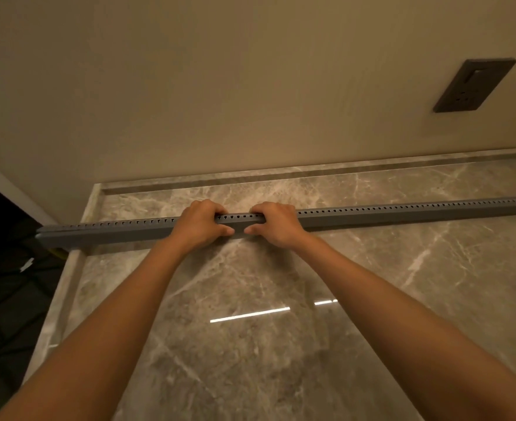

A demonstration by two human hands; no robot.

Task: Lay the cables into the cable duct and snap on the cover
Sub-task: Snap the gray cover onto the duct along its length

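Grey and long, the cable duct (372, 211) lies flat on a shiny marble counter (250, 344). It runs from the left edge of the counter, where its end sticks out a little past the side, all the way across to the right. A row of small holes goes along its top.

Both hands sit on the duct near its middle, close together but not touching. The left hand (200, 223) is curled over the duct, fingers over the far side and thumb on the near side, closed on it. The right hand (276, 222) holds it the same way, just beside the left one. A short bit of duct shows between them.

Cables cannot be seen.

Behind the counter is a plain cream wall (220, 86). A dark socket plate (473, 85) is on the wall, up on the right.
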